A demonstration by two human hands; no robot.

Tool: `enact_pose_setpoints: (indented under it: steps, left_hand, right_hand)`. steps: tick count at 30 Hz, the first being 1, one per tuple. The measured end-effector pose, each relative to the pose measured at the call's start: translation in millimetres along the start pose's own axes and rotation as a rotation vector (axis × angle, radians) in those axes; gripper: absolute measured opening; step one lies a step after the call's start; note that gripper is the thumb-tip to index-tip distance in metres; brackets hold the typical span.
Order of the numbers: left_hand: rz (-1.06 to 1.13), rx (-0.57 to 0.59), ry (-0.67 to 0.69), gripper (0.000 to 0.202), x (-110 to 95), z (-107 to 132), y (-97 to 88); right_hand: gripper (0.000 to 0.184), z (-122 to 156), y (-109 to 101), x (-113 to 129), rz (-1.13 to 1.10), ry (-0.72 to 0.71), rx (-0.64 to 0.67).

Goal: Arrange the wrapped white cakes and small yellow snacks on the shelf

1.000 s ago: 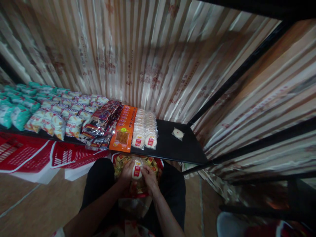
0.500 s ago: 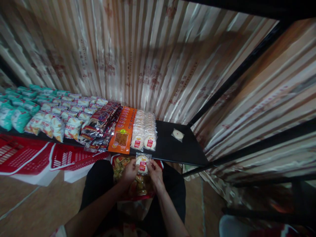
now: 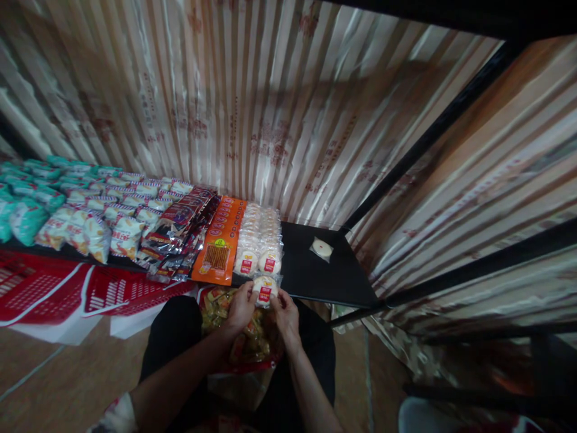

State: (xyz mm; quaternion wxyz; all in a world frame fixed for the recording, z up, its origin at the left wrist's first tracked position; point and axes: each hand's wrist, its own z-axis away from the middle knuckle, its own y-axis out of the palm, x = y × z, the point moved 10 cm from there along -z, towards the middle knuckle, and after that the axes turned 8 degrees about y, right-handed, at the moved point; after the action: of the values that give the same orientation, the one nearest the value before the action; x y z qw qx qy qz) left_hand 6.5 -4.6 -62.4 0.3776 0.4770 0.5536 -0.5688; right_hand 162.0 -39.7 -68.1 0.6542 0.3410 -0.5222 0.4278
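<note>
Between my hands is a clear packet of round white rice crackers (image 3: 265,291) with a red label facing up. My left hand (image 3: 242,307) pinches its left edge, and my right hand (image 3: 285,311) pinches the right edge. The packet is just in front of the shelf edge, close to two rows of matching cracker packets (image 3: 259,240) on the black shelf (image 3: 306,273). Below my hands, between my knees, sits a red basket (image 3: 265,365) filled with gold-wrapped packets (image 3: 247,346).
Left of the crackers lie an orange snack bag (image 3: 220,240), dark packets (image 3: 180,222), white snack bags (image 3: 126,234) and teal bags (image 3: 29,219). One cracker packet (image 3: 321,248) lies apart on the right. Red baskets (image 3: 112,288) stand under the shelf. A black post (image 3: 424,138) slants at right.
Both hands have shifted slightly right and forward with the cracker packet, nearer the front of the cracker rows. The whole view has tilted a little.
</note>
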Motion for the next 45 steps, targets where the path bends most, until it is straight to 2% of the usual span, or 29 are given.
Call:
enact_pose_setpoints:
  steps: [5, 9, 15, 26, 32, 36, 40, 45]
  left_hand:
    - [-0.31, -0.033, 0.038, 0.026, -19, -8, -6.2]
    - [-0.433, -0.037, 0.065, 0.03, -34, -16, -6.8]
    - [-0.445, -0.075, 0.142, 0.036, -41, -27, -0.6]
    - [-0.446, -0.092, 0.27, 0.037, -37, -26, 3.3]
    - [-0.535, -0.12, 0.296, 0.037, -48, -24, -9.9]
    - [-0.582, -0.223, 0.275, 0.04, -54, -21, -26.4]
    - [-0.592, -0.325, 0.267, 0.045, -55, -19, -39.3]
    - [-0.596, -0.302, 0.248, 0.045, -49, -22, -40.6]
  right_hand:
    - [0.035, -11, -6, 9, 0.065, -0.037, -0.038]
    - [0.036, -22, -10, 16, 0.148, -0.11, -0.073]
    - [0.037, -41, -17, 23, 0.224, -0.175, -0.12]
    - [0.04, -57, -21, 22, 0.29, -0.168, -0.189]
    - [0.04, -57, -19, 30, 0.39, -0.214, -0.259]
    - [0.041, -55, -17, 35, 0.492, -0.225, -0.284]
    - [0.041, -52, -14, 37, 0.496, -0.23, -0.281]
    - [0.04, -47, -8, 46, 0.523, -0.265, -0.291]
